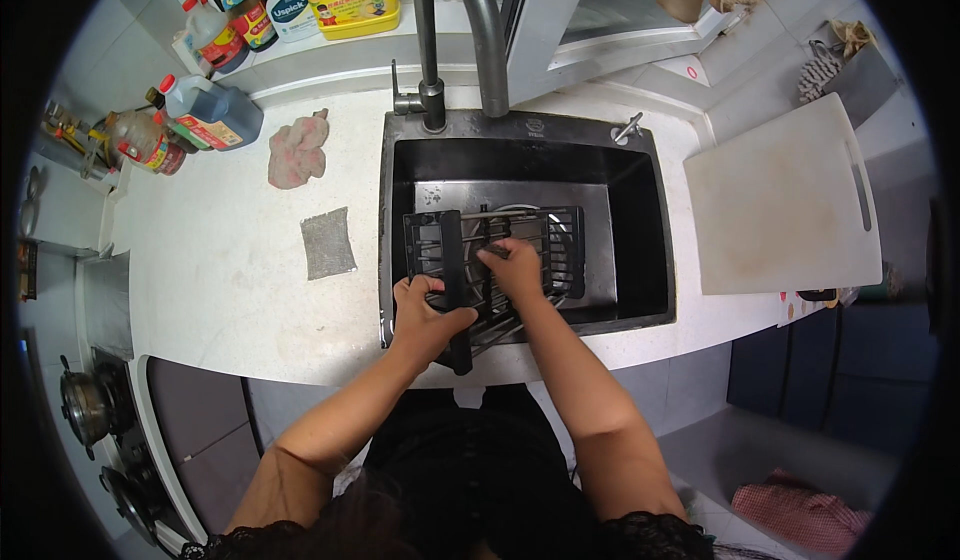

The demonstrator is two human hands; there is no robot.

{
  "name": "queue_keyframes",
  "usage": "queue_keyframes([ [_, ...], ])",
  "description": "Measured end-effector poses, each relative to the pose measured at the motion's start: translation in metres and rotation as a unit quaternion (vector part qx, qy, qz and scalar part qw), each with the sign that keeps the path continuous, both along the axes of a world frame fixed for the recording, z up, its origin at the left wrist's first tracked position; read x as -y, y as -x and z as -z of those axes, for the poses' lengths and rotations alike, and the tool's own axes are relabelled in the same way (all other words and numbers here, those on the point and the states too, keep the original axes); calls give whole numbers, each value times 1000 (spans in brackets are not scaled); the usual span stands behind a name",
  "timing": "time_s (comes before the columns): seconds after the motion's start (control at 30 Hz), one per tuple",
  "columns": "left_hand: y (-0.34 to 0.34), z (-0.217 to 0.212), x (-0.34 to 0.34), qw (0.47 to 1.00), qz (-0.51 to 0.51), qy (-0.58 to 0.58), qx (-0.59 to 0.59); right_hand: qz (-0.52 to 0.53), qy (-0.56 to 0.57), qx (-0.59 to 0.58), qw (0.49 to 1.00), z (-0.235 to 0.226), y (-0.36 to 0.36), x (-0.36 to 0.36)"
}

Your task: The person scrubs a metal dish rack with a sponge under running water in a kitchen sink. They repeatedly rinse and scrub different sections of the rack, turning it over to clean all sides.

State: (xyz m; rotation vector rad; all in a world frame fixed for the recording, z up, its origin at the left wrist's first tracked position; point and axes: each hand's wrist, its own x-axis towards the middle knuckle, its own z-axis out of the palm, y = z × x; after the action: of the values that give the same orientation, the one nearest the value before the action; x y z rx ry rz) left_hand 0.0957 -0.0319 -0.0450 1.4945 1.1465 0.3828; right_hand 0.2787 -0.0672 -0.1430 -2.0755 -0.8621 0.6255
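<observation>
A black drain rack with metal rods (pixel 565 250) is tilted at the front of the dark sink (pixel 640 160). My left hand (pixel 425 320) is closed around the rack's near left end, thumb on the thick black bar and fingers over its outer side. Inside the rack, my right hand (pixel 517 268) is closed with fingertips pinched together near the rods. Whatever those fingertips hold, if anything, is too small and dark to make out. Part of the rack's lower side lies behind my hands and wrists.
A dark faucet (pixel 485 40) arches over the sink's back edge. Left on the counter lie a grey mesh cloth (pixel 328 244) and a pinkish rag (pixel 299 150), with bottles (pixel 212 112) behind them. A white cutting board (pixel 785 205) stands at the right.
</observation>
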Motion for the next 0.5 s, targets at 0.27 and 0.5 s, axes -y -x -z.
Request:
queue_keyframes([
  [0.27, -2, -6, 11, 1000, -6, -9, -8, -51, 2, 114, 992, 0, 1, -14],
  [0.5, 6, -8, 2, 999, -6, 50, 8, -40, -57, -132, 989, 16, -24, 2],
])
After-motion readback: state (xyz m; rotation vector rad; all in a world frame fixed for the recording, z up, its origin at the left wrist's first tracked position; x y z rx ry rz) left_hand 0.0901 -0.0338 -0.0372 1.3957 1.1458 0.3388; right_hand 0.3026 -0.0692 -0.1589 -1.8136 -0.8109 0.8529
